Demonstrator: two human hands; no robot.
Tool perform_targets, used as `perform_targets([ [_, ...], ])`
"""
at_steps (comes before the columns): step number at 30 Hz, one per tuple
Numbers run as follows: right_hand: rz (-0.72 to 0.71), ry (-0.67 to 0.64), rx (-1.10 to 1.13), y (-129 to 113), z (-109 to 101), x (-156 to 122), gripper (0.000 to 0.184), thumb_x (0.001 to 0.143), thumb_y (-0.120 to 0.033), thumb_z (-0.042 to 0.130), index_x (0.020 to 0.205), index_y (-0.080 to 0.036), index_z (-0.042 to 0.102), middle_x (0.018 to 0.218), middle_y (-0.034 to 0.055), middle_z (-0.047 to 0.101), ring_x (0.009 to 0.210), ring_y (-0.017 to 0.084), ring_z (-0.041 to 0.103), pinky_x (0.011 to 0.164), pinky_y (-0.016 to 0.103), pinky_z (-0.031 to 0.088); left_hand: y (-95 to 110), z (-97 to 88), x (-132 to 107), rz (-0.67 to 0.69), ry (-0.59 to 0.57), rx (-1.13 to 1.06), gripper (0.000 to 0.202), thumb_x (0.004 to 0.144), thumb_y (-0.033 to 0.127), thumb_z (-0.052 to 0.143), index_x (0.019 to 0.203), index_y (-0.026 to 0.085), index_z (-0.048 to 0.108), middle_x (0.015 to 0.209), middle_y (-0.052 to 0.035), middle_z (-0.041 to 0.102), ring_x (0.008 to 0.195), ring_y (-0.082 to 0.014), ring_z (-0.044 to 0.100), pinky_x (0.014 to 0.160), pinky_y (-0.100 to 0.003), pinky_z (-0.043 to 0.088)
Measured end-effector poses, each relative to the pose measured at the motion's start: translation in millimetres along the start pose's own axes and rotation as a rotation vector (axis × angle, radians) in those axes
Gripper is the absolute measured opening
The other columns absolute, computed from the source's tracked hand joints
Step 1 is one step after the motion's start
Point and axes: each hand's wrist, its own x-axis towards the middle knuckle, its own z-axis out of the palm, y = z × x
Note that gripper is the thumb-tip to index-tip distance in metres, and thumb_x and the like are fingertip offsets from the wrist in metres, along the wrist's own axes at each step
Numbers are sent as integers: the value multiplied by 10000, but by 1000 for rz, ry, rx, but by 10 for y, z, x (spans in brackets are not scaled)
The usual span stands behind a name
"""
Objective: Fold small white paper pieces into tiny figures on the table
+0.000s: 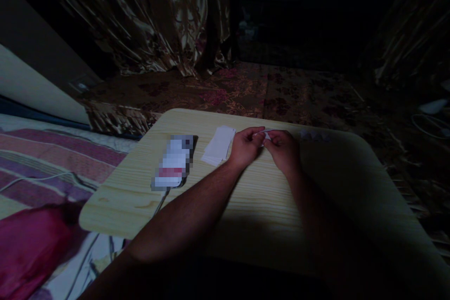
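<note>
Near the far side of a light wooden table (253, 206), my two hands meet over a small piece of white paper (267, 136). The fingers of my left hand (246, 146) pinch its left side. On its right side, my right hand (284, 147) grips it with thumb and fingers. Part of the paper is hidden behind the fingers, and its exact folds are too small to tell. Just left of my left hand lies a loose stack of white paper slips (218, 145). Several small folded paper pieces (314, 136) sit in shadow to the right of my right hand.
A blurred-out phone (174, 161) with a white cable (161, 202) lies on the table's left part. Beyond the left edge is a striped bedspread (52, 164) with a red cloth or bag (33, 248). Patterned curtains (168, 14) hang behind; the room is dim.
</note>
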Motion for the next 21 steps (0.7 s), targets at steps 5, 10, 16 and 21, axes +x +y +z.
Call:
perform_targets([
  [5, 41, 5, 25, -13, 10, -7, 220, 745, -329, 686, 919, -205, 737, 854, 34, 686, 686, 154, 584, 664, 292, 495, -24, 0, 5, -14, -44, -42, 454, 762, 432, 753, 1098, 126, 750, 913, -106, 768, 752, -168, 668, 733, -300, 529],
  [10, 88, 22, 49, 12, 18, 2, 254, 741, -365, 697, 929, -198, 728, 856, 41, 706, 692, 163, 607, 642, 287, 497, -16, 3, -8, -28, -95, -117, 504, 731, 405, 787, 1145, 123, 732, 978, -112, 770, 806, -179, 685, 791, -312, 537],
  [16, 91, 21, 99, 51, 26, 0, 286, 793, -402, 669, 976, -189, 724, 893, 68, 740, 751, 187, 653, 699, 313, 525, -1, 0, -8, -15, -96, -99, 475, 746, 354, 776, 1165, 135, 729, 963, -89, 766, 809, -173, 675, 787, -306, 531],
  [21, 93, 19, 98, 7, -7, -12, 319, 854, -438, 591, 1009, -196, 730, 895, 71, 747, 770, 201, 670, 719, 325, 538, -17, -1, 4, 7, -99, -54, 444, 748, 314, 760, 1156, 140, 734, 946, -67, 762, 781, -164, 660, 758, -283, 526],
])
